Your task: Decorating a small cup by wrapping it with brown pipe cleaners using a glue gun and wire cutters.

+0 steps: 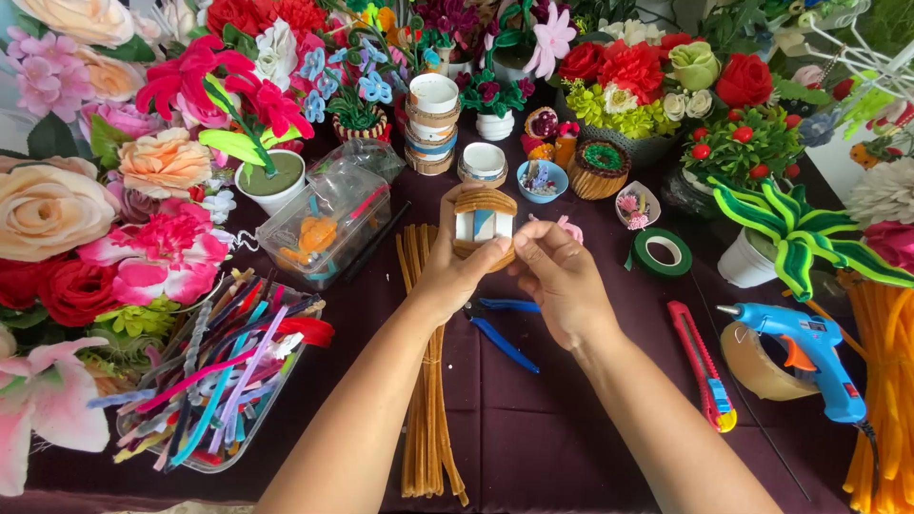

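Both my hands hold up a small round pot [484,221] with a white and blue body, partly wrapped in tan chenille stems. My left hand [455,276] grips its lower left side. My right hand [560,278] pinches its right edge with thumb and fingers. Below my hands a bundle of tan chenille stems [427,381] lies lengthwise on the dark purple cloth [533,428]. Blue-handled pliers [500,333] lie just under my hands.
A clear tray of mixed coloured stems [224,381] sits at left, a clear box [324,224] behind it. At right lie a red utility knife [702,366], green floral tape [662,252], a tape roll [757,366] and a blue glue gun [809,347]. Artificial flowers and small pots crowd the back and sides.
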